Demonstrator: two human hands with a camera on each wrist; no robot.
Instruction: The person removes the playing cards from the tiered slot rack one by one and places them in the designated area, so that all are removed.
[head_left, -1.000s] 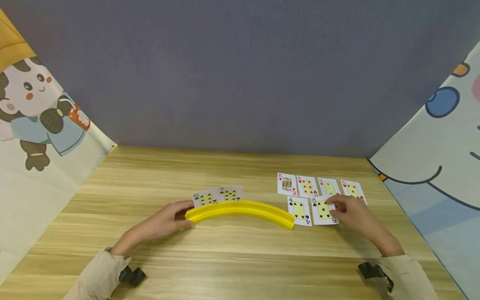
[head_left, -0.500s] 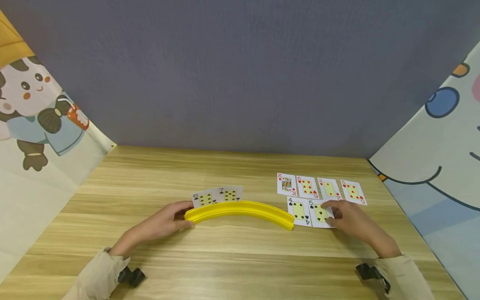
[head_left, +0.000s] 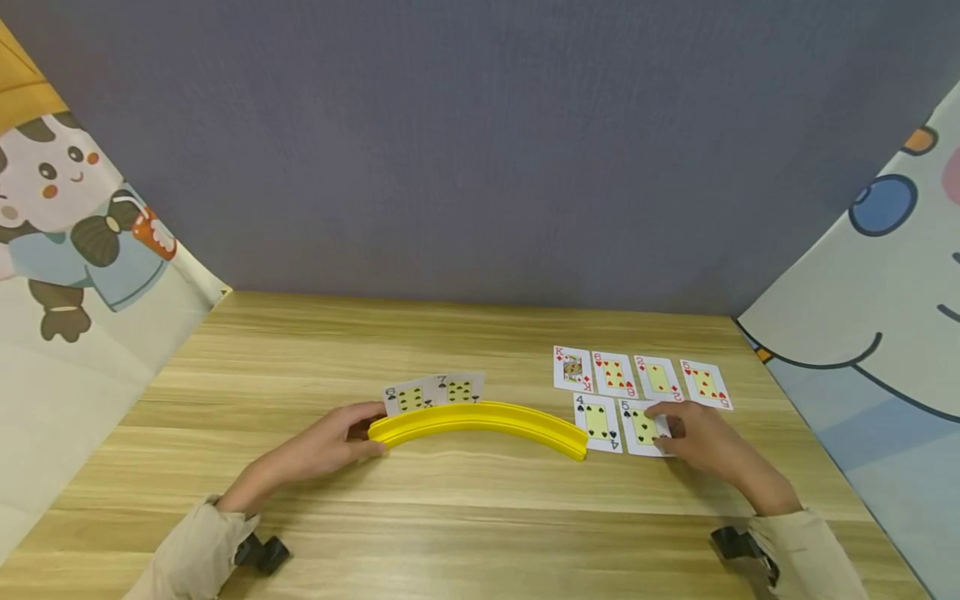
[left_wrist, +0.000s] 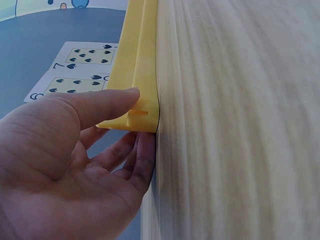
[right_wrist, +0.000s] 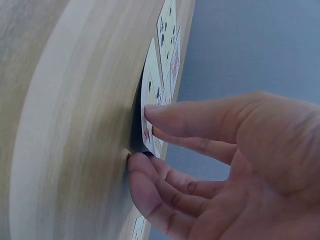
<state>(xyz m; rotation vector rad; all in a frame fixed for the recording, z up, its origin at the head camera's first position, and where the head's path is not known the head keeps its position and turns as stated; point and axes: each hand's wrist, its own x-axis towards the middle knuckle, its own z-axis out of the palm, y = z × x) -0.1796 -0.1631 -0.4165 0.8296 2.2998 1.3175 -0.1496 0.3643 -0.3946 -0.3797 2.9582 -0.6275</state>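
A curved yellow card holder lies on the table, its left end gripped by my left hand. In the left wrist view the thumb presses its front while the fingers curl behind the end. The six of spades and seven of spades stand in the holder, leaning back. My right hand pinches the right side of the five of spades. Seen from the right wrist, the thumb is on its face, fingertips are at its edge, and this card tilts up off the wood.
Left of the five, the four of spades lies close to the holder's right end. Behind them lie a king of diamonds, a red heart card, a two of diamonds and a five of hearts. A grey wall borders the back.
My right hand and the five of spades have shifted slightly left, close to the four, and the two of diamonds is uncovered. The left hand and holder stay put.
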